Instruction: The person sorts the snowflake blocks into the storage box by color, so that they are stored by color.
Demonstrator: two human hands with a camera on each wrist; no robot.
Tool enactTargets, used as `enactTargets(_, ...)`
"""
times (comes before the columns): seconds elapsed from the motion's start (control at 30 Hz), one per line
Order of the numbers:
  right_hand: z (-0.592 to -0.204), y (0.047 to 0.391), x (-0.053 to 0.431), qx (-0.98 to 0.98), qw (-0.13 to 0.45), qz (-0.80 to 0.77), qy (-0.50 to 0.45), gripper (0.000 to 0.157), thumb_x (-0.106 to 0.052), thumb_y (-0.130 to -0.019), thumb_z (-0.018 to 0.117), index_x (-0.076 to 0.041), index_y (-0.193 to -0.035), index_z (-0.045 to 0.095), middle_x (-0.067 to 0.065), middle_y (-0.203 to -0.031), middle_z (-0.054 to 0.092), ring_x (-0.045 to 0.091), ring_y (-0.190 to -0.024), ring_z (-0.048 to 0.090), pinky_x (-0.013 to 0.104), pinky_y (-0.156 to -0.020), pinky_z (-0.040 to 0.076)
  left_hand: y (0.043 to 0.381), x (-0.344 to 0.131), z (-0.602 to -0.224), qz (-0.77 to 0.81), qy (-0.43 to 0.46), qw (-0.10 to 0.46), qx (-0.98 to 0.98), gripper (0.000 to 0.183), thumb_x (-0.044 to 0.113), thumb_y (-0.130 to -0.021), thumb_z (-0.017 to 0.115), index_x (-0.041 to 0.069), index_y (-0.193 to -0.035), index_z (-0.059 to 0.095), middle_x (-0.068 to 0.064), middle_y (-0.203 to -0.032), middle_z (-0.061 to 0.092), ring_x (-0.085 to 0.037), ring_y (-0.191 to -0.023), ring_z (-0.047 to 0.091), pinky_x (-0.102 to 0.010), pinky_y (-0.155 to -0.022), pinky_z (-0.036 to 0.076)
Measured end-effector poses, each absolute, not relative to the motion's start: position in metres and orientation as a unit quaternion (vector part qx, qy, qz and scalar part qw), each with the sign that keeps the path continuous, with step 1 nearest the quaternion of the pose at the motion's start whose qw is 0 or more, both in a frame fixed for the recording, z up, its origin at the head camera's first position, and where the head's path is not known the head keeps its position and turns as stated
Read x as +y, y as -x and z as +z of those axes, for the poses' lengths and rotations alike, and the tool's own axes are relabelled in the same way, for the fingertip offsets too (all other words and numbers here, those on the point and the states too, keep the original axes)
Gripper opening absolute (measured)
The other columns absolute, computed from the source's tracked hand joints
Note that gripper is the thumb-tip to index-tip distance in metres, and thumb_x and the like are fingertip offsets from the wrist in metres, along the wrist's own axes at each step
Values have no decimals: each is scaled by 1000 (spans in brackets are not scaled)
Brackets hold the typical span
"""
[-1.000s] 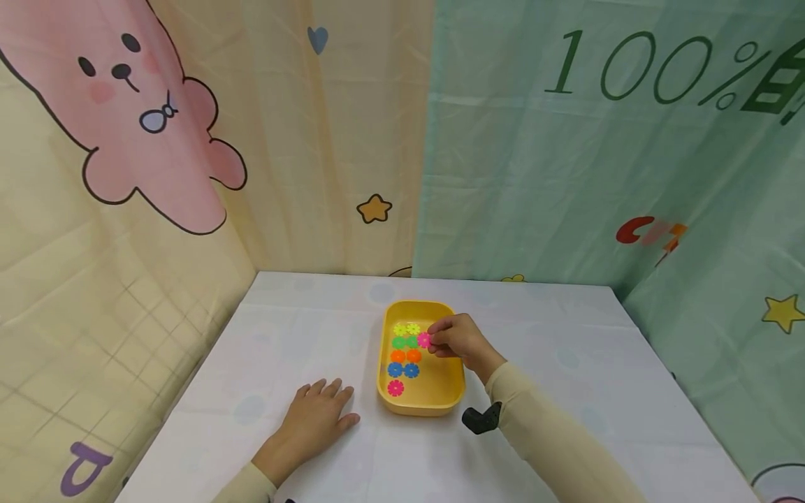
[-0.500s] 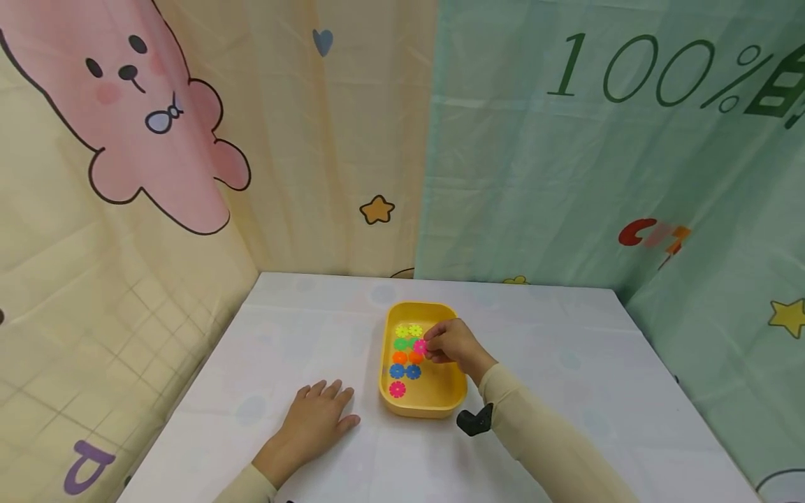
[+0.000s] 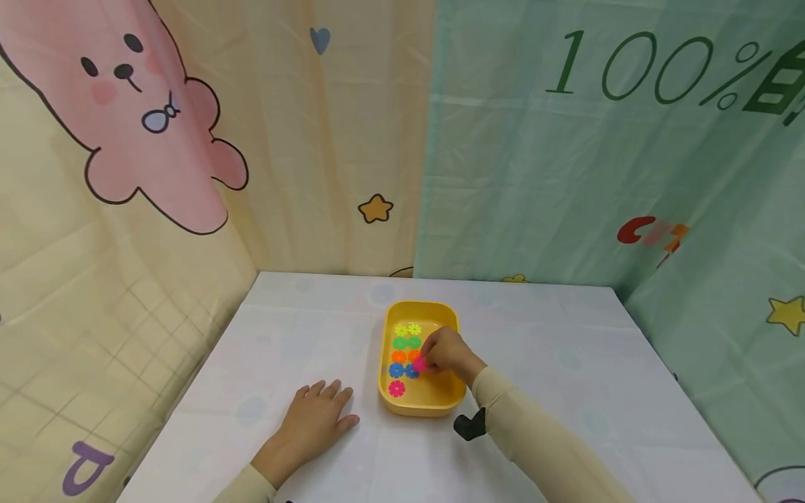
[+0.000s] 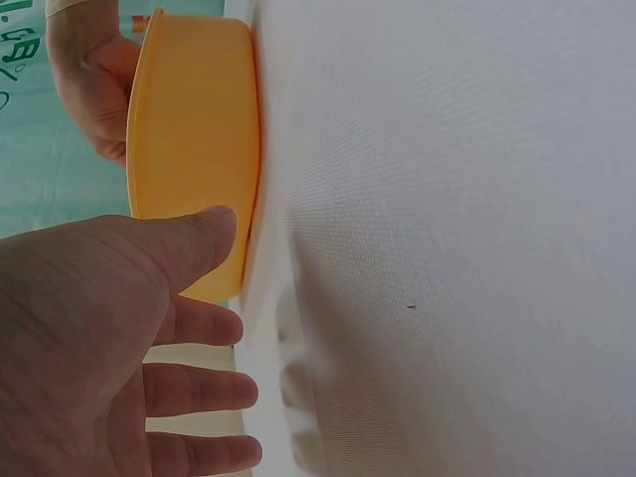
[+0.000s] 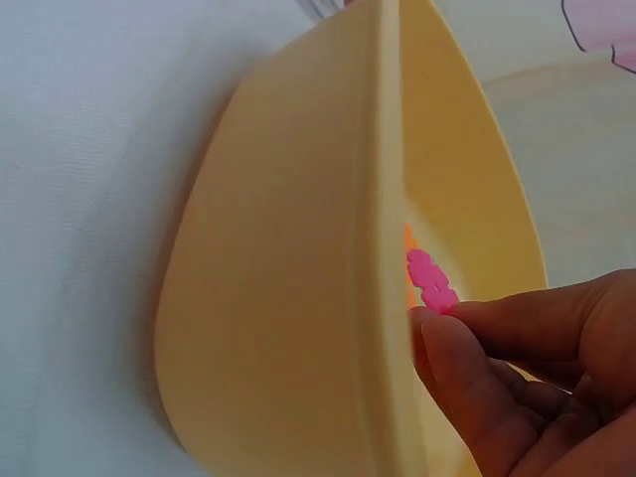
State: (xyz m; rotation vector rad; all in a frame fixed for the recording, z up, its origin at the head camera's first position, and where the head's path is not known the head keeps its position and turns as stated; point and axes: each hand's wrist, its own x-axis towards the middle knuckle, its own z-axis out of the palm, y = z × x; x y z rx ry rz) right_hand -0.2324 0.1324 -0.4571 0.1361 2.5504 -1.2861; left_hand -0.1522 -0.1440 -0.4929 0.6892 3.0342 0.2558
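Between thumb and forefinger, my right hand pinches a pink flower-shaped disc inside the yellow tray. In the head view that disc overlaps the right-hand blue disc. Pairs of yellow, green, orange and blue discs lie in rows along the tray's left part. A single pink disc lies below them. My left hand rests on the table with fingers spread, left of the tray and apart from it. The left wrist view shows its fingers extended.
The tray stands on a white-covered table. Its walls rise around the discs. Printed curtains hang behind the table and on both sides. A black wrist piece hangs by the right sleeve.
My right hand has moved toward the near side of the tray with the pink disc, from beside the green row down to the blue row. The left hand stays put.
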Motion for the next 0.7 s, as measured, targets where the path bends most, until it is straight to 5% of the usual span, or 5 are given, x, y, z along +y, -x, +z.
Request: enactTargets(0.7,-464,215,110,944,155,-290,34,14,10,-83,71,-3,-77,70,4,-70,60,16,-59,55,23,-54,49,152,-145,-494,86,-226,2,970,55,49,-92,71,8,-128,69,-20,-134,65,-48,-124,58,-69,-102,41)
